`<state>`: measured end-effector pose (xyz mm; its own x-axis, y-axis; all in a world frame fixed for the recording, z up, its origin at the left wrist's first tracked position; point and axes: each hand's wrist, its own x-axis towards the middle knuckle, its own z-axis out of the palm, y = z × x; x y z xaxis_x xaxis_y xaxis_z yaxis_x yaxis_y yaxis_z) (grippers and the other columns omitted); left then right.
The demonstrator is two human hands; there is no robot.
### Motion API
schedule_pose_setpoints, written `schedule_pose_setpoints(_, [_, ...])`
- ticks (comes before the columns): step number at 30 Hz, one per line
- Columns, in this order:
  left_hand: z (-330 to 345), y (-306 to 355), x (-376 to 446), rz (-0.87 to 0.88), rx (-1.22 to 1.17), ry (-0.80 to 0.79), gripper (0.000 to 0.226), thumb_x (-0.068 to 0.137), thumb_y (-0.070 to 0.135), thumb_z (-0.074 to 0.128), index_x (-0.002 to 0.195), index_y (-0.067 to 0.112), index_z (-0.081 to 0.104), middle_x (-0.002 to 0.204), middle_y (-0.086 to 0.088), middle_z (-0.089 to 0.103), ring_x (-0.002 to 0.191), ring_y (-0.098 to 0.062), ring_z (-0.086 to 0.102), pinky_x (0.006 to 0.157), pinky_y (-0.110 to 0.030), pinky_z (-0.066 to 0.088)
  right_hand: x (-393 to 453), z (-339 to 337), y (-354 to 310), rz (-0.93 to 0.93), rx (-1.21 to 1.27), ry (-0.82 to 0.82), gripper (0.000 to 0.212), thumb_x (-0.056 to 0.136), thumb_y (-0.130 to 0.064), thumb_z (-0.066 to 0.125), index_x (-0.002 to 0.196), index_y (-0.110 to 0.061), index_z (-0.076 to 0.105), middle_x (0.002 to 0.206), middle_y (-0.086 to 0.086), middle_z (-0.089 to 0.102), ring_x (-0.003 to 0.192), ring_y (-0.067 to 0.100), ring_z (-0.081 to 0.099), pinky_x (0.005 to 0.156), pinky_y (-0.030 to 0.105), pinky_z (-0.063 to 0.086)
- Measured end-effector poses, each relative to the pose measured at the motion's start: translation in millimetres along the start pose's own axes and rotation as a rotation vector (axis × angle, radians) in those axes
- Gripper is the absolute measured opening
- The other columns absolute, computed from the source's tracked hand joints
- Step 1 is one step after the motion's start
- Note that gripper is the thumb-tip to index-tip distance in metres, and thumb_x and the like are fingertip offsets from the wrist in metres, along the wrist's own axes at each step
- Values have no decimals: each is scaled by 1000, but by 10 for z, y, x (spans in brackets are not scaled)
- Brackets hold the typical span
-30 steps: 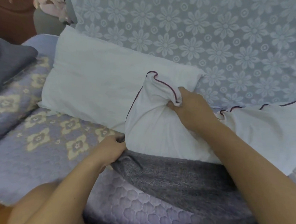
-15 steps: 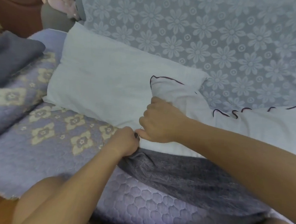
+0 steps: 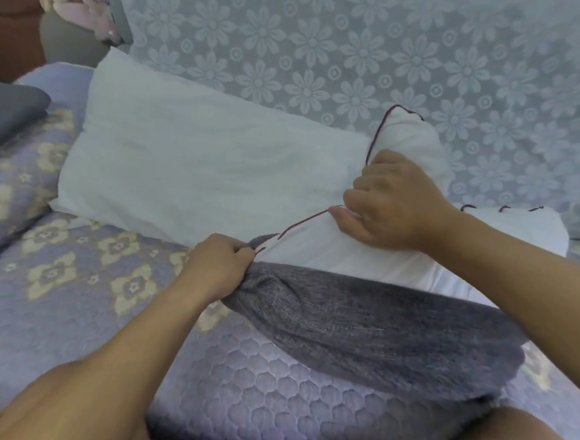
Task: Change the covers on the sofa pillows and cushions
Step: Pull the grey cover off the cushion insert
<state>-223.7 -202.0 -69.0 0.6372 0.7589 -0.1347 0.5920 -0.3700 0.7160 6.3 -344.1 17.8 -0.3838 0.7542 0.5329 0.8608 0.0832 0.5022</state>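
Grey cover (image 3: 360, 324) hides the white cushion's (image 3: 348, 254) lower part; left fingertips buried

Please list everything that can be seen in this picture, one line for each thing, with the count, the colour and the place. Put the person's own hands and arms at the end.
grey cover: 1, dark grey knit, across the front of the seat, partly over the white cushion.
white cushion: 1, white with dark red piping, behind the grey cover, held by both hands.
white pillow: 1, plain white, leaning on the backrest at centre left.
sofa throw: 1, pale blue with flowers, over the backrest.
quilted seat cover: 1, lilac with cream flowers, on the seat.
dark grey cushion: 1, far left edge.
plush toy: 1, pink and white, top left.
left hand: 1, grips the grey cover's edge.
right hand: 1, grips the white cushion.
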Motion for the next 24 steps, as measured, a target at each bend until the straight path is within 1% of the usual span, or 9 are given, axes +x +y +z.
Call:
schedule_pose_setpoints(3, [15,-80,-3,-31,-44,-25,33,95,20,53,70,11,73,58,-2,61,58,-18,51,54,-29,37,-88,-60,130,23,-29,39,52,99,-33,54,51,-15,42,45,3,38,43,25,36,59,35,35])
schedule_pose_setpoints(5, [71,-156,13,-88,-109,-41,43,95,17,54,54,18,68,50,4,57,58,-19,50,59,-31,45,-139,-93,163,47,-42,62,52,99,-32,54,52,-16,40,45,3,36,43,25,33,59,35,32])
schedule_pose_setpoints(7, [157,-204,15,-147,-193,-87,51,95,12,53,46,19,62,45,9,51,58,-18,49,67,-42,59,-187,-125,138,39,-55,69,51,98,-31,57,53,-16,38,46,2,34,45,23,31,59,35,31])
schedule_pose_setpoints(9, [223,-213,18,-213,-340,-126,46,95,4,52,52,16,64,55,1,59,59,-19,55,69,-44,62,-240,-164,127,17,-66,78,50,96,-30,59,53,-16,38,47,2,34,46,23,30,58,35,33])
schedule_pose_setpoints(12, [351,-238,-29,-269,-522,-242,22,93,-2,59,82,7,76,82,-13,76,71,-22,70,66,-38,61,-307,-234,221,40,-92,104,48,96,-26,60,55,-17,35,48,3,35,46,24,33,57,36,36])
schedule_pose_setpoints(14, [540,-266,-63,-160,-432,-256,22,91,0,60,87,11,79,86,-8,78,80,-21,72,74,-36,59,-337,-280,329,84,-134,118,48,96,-24,60,58,-18,31,48,5,36,46,25,37,57,37,36])
schedule_pose_setpoints(18, [993,-336,-165,23,-89,-203,23,88,5,57,100,20,70,95,3,73,89,-16,66,71,-25,45,-487,-430,773,249,-284,93,49,102,-25,52,56,-14,41,49,10,43,47,30,43,61,39,36])
schedule_pose_setpoints(22, [1426,-460,-326,102,245,-334,40,94,19,56,134,20,52,126,-6,60,117,-26,60,99,-36,48,-766,-648,1424,756,-503,-125,48,105,-23,32,76,2,62,65,24,54,61,33,43,70,45,31])
schedule_pose_setpoints(24, [1512,-260,-370,90,428,-445,67,97,41,58,155,24,28,148,-9,40,138,-32,41,112,-43,40,-821,-677,1606,1040,-496,-136,49,99,-27,26,92,1,65,79,25,57,76,37,48,76,47,34])
